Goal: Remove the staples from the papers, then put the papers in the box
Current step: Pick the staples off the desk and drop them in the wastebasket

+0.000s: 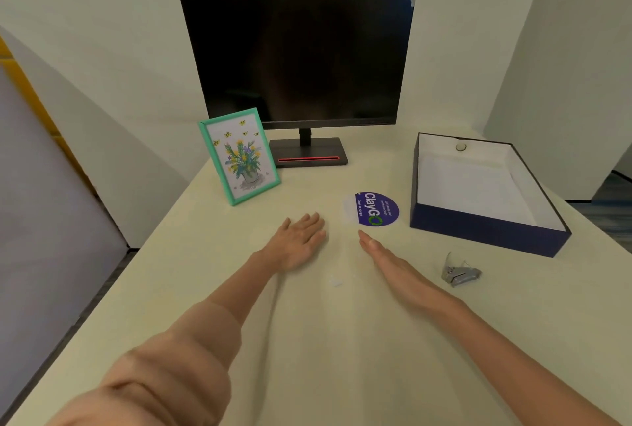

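Note:
A dark blue box (485, 232) with a white inside stands open at the right of the cream table; white paper (468, 186) lies flat in it. A grey metal staple remover (460, 273) rests on the table in front of the box. My left hand (299, 242) lies flat, palm down, near the table's middle, holding nothing. My right hand (393, 265) is stretched out flat beside it with fingers straight, empty, left of the staple remover. A tiny white scrap (335, 281) sits between my hands.
A black monitor (301, 59) on its stand fills the back centre. A green-framed flower picture (239, 155) leans at the back left. A round purple "ClayGo" sticker (374, 208) is on the table beside the box. The table's left edge drops off near my left sleeve.

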Demonstrator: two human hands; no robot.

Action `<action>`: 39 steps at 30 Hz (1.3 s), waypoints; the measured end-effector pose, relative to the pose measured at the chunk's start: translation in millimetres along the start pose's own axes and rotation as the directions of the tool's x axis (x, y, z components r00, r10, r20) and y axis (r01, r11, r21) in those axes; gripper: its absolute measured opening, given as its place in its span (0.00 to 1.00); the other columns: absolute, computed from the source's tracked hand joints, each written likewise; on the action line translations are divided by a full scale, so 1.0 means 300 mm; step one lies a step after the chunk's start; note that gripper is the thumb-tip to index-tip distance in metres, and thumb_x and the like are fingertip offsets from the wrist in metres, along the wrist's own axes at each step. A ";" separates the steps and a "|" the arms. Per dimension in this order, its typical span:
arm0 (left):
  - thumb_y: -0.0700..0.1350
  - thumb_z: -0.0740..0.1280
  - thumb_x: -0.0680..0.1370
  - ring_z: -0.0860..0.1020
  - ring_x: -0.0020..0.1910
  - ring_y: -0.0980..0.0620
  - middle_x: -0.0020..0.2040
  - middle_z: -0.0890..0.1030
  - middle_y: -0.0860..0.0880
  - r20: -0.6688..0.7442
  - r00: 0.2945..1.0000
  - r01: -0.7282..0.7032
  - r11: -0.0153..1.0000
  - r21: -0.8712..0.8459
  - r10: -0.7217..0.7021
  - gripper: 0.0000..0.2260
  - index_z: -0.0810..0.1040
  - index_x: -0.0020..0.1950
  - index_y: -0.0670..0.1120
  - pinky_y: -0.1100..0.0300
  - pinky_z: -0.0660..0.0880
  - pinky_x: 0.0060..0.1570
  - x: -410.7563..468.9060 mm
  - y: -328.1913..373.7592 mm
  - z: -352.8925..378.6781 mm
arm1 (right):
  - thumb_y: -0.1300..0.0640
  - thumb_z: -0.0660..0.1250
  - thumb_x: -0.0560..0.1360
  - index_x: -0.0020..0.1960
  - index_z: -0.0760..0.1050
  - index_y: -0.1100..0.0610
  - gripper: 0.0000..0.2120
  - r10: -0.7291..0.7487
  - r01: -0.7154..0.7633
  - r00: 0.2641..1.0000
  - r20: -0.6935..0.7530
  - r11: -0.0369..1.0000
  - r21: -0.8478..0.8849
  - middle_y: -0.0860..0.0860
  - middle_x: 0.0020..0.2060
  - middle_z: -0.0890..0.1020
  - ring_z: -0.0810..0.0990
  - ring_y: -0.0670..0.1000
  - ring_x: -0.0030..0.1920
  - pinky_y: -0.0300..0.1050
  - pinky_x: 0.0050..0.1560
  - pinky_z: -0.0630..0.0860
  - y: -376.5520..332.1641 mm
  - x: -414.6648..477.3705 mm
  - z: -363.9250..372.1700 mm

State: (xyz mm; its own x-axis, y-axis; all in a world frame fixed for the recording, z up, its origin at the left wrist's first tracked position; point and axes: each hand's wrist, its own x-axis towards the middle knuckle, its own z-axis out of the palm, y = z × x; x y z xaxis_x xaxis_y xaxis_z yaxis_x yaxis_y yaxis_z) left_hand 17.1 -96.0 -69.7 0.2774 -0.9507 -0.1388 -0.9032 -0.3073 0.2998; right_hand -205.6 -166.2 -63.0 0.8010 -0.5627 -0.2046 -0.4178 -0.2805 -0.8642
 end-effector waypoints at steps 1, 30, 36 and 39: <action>0.54 0.43 0.83 0.47 0.79 0.56 0.79 0.50 0.53 0.012 1.000 -0.026 1.000 -0.005 0.026 0.24 0.52 0.79 0.51 0.51 0.42 0.77 -0.032 0.007 0.006 | 0.30 0.38 0.75 0.74 0.49 0.32 0.28 -0.006 0.006 1.000 0.008 0.999 -0.034 0.34 0.76 0.53 0.44 0.42 0.77 0.46 0.77 0.39 -0.012 0.015 0.011; 0.52 0.45 0.84 0.50 0.78 0.58 0.79 0.53 0.53 -0.099 0.994 0.011 0.958 -0.286 -0.041 0.22 0.56 0.78 0.50 0.59 0.41 0.76 -0.371 0.095 0.082 | 0.35 0.42 0.79 0.76 0.46 0.35 0.26 -0.014 -0.003 0.993 -0.114 0.989 -0.148 0.37 0.77 0.52 0.45 0.49 0.78 0.48 0.77 0.43 -0.013 -0.141 0.149; 0.51 0.47 0.84 0.55 0.77 0.57 0.77 0.60 0.54 -0.354 0.854 0.079 0.768 -0.636 -0.381 0.21 0.60 0.77 0.50 0.60 0.44 0.76 -0.507 0.008 0.023 | 0.38 0.40 0.80 0.77 0.53 0.41 0.26 -0.050 0.053 0.998 0.038 0.993 -0.103 0.39 0.75 0.61 0.54 0.42 0.76 0.41 0.74 0.47 -0.144 0.033 0.148; 0.52 0.47 0.84 0.61 0.75 0.56 0.76 0.64 0.54 -0.337 0.824 0.081 0.684 -0.725 -0.455 0.21 0.63 0.75 0.51 0.64 0.52 0.72 -0.562 -0.039 0.046 | 0.35 0.40 0.79 0.76 0.58 0.42 0.28 -0.024 0.024 0.999 0.043 1.000 -0.002 0.40 0.72 0.69 0.58 0.43 0.75 0.43 0.71 0.50 -0.192 0.099 0.168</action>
State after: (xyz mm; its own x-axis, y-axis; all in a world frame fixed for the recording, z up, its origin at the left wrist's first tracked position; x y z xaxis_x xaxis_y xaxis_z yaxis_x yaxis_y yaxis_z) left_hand -23.5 68.6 -63.0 0.7500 -0.6580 0.0667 -0.3572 -0.3181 0.8782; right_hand -136.1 -127.5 -42.3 0.8286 -0.5216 -0.2034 -0.3989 -0.2952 -0.8682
